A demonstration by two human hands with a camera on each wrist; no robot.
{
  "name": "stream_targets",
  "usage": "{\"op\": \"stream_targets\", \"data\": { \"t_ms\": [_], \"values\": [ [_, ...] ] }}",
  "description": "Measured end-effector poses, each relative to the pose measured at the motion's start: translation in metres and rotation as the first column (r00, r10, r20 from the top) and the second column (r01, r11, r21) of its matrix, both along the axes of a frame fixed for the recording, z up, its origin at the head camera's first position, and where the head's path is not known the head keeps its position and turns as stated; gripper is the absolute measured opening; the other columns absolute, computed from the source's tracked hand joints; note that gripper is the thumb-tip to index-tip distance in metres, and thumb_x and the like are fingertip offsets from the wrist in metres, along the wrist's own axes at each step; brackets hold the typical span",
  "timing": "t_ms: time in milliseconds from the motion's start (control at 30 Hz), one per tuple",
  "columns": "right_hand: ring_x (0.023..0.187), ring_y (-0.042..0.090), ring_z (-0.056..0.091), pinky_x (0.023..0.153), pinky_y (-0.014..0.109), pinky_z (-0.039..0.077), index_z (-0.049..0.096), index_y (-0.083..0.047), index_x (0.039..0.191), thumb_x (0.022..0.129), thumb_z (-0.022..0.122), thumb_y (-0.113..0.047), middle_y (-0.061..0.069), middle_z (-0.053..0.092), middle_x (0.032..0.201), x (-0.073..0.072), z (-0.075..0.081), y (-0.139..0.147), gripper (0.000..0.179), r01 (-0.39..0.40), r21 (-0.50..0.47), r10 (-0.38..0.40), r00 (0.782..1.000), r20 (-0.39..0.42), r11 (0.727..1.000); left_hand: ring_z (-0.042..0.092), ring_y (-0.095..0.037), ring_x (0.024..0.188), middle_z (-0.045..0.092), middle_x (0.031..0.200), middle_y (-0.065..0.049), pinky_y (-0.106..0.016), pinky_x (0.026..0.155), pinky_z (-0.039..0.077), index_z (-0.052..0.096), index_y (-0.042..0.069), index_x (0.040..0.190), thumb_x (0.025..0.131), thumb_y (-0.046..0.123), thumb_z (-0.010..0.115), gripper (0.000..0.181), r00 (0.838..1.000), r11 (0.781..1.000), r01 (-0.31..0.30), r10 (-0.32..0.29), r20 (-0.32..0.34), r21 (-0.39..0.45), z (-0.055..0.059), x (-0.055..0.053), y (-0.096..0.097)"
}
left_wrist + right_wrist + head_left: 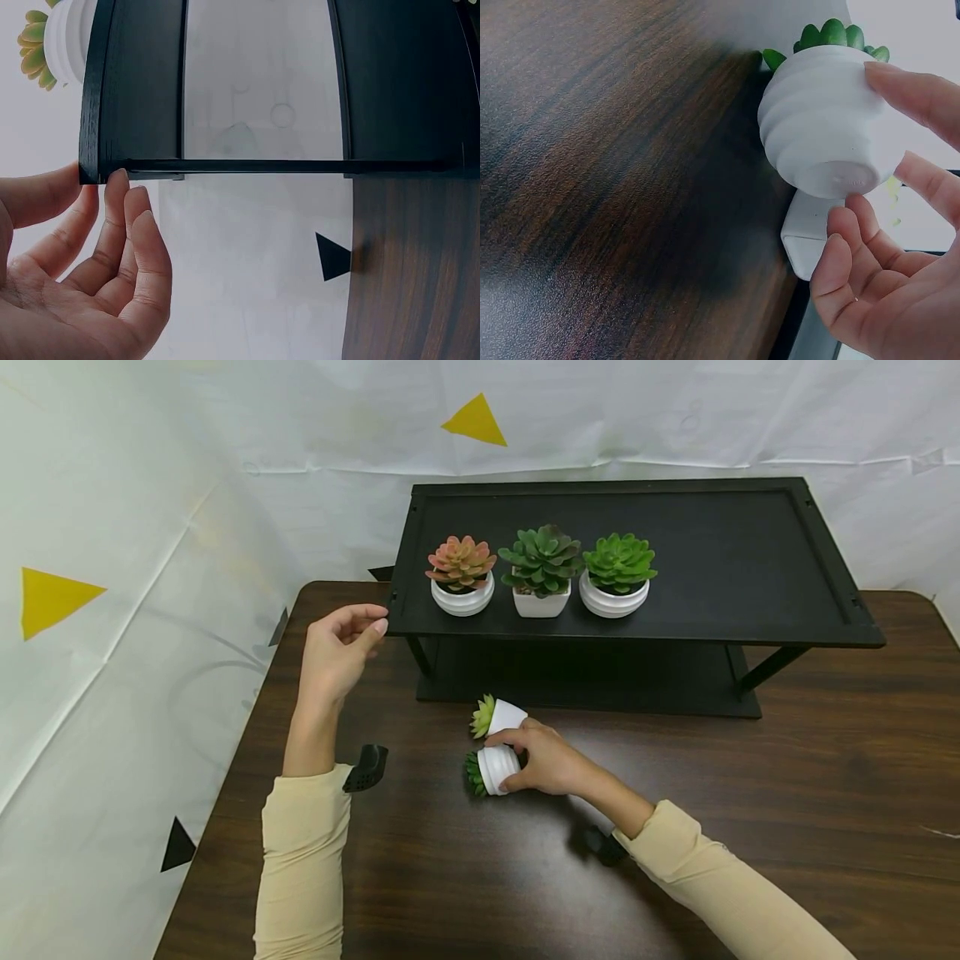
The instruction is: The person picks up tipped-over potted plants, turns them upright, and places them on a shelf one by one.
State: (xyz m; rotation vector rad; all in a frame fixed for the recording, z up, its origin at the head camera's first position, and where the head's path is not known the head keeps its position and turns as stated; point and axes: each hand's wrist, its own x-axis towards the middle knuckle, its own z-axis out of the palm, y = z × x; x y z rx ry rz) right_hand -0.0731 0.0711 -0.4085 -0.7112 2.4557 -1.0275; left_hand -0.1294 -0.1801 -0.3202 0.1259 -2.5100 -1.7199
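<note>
My left hand (pixel 333 653) pinches the front left corner of a black two-tier shelf (pixel 720 556), thumb on one side of the edge and fingertips on the other. My right hand (pixel 553 763) grips a ribbed round white pot (pixel 497 768) between thumb and index finger. The pot lies tipped sideways, its dark green succulent (pixel 474 774) pointing left. In the right wrist view, the base of this ribbed pot (pixel 817 120) faces the palm. Just behind it, a smaller white pot (pixel 508 717) with a light green succulent (pixel 483 716) is also on its side, near the right fingers.
On the top tier stand a pink-orange succulent (pixel 461 564), a dark green one (pixel 543 560) in a square pot, and a bright green one (pixel 619 564). Below them is the lower tier (pixel 600 672). The shelf stands on a brown wooden table (pixel 825 760) against white sheeting.
</note>
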Motion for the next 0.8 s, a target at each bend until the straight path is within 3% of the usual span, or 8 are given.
{"op": "stream_targets", "data": {
  "t_ms": [433, 800],
  "values": [
    [0.078, 0.023, 0.047, 0.062, 0.027, 0.037, 0.062, -0.011, 0.107, 0.064, 0.082, -0.011, 0.007, 0.049, 0.085, 0.002, 0.000, 0.004, 0.048, 0.008, -0.029, -0.008, 1.000, -0.012, 1.000, 0.055, -0.012, 0.072, 0.057, 0.082, -0.002, -0.022, 0.066, 0.047, 0.063, 0.000, 0.108, 0.089, 0.015, 0.060, 0.024, 1.000, 1.000, 0.004, -0.004, -0.011, -0.003, 0.000, 0.000, 0.000],
    [0.074, 0.020, 0.046, 0.061, 0.028, 0.038, 0.057, -0.009, 0.110, 0.065, 0.079, -0.006, 0.006, 0.049, 0.084, 0.001, -0.001, 0.015, 0.050, -0.007, -0.021, 0.007, 1.000, 0.004, 1.000, 0.055, -0.012, 0.072, 0.057, 0.082, -0.002, -0.023, 0.065, 0.047, 0.063, 0.000, 0.108, 0.089, 0.015, 0.060, 0.024, 1.000, 1.000, 0.001, -0.001, -0.008, -0.006, 0.000, 0.000, 0.001]
  ]
}}
